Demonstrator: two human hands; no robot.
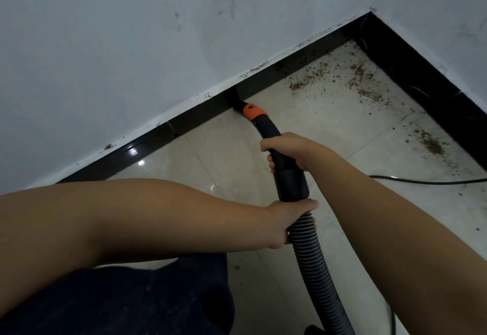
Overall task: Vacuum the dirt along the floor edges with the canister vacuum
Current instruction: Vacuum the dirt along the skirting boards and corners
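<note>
With both hands' grip closed on the vacuum—right hand on wand, left hand on hose—the nozzle needed sliding along the baseboard toward upper-right dirt.

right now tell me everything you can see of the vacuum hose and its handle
The vacuum hose is grey, ribbed and flexible, rising from the bottom edge into a smooth black curved handle tube with an orange collar near its tip. The tip meets the black skirting at the floor edge. The right hand grips the tube; the left hand grips where the hose joins it.
</note>
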